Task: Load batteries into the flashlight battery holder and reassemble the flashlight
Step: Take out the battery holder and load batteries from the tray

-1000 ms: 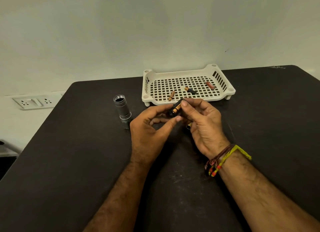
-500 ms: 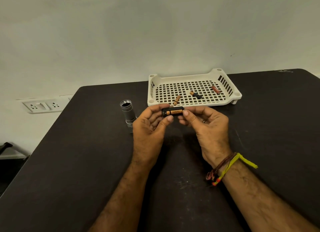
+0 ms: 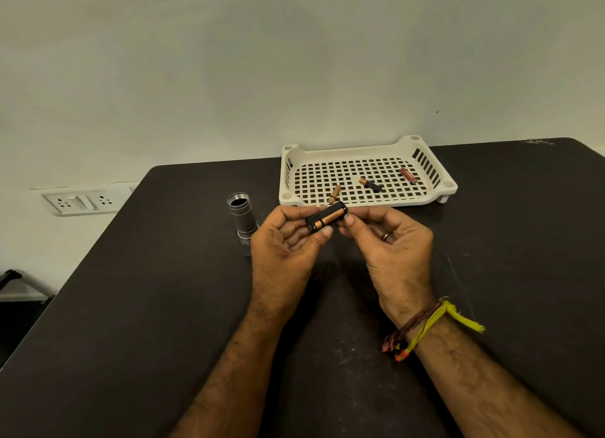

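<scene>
A black battery holder [image 3: 322,220] with a copper-and-black battery seated in it lies across my fingertips above the table. My left hand [image 3: 284,253] grips its left end between thumb and fingers. My right hand [image 3: 394,247] pinches its right end with thumb and forefinger. The silver flashlight body [image 3: 241,215] stands upright, open end up, on the dark table [image 3: 137,306] just left of my left hand. Three loose batteries lie in the cream tray [image 3: 435,195]: a copper one [image 3: 334,194], a copper-and-black one [image 3: 370,184] and a red one [image 3: 408,175].
The tray sits at the table's far edge against a pale wall. A white socket plate [image 3: 82,201] is on the wall to the left. A dark object [image 3: 11,275] shows at the left margin below table level.
Both hands have turned the holder from steeply tilted to nearly level, battery face up, and lifted it slightly toward the tray. My view has shifted a little left.
</scene>
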